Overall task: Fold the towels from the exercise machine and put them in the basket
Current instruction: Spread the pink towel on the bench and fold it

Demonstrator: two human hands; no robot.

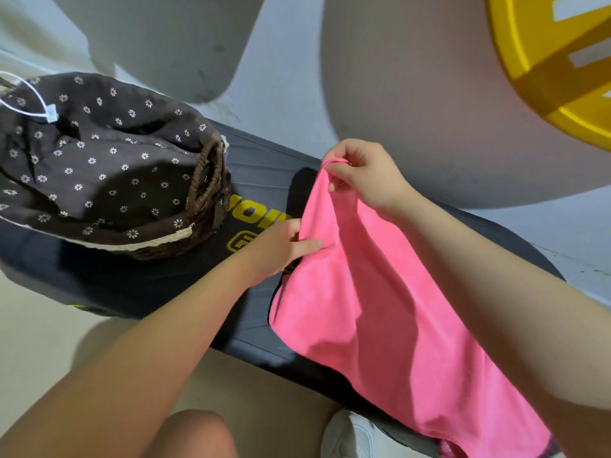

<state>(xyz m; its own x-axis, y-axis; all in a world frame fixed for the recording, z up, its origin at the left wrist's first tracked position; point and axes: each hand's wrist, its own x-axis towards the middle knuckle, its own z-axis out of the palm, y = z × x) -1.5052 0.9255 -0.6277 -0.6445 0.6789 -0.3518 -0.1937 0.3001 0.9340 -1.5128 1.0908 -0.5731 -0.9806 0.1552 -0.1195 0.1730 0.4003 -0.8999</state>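
A pink towel (373,312) drapes over the black treadmill belt (261,173) at the right. My right hand (367,173) pinches its top corner and holds it lifted. My left hand (281,246) grips the towel's left edge lower down. A wicker basket (205,190) with a brown flowered cloth liner (99,160) stands on the belt to the left, apart from the towel. Nothing shows inside it but the liner.
A yellow plastic stool (558,61) stands on the pale floor at the top right. My knee (195,434) and a white shoe (350,438) are at the bottom edge. A white cord with a tag (49,112) lies on the basket's liner.
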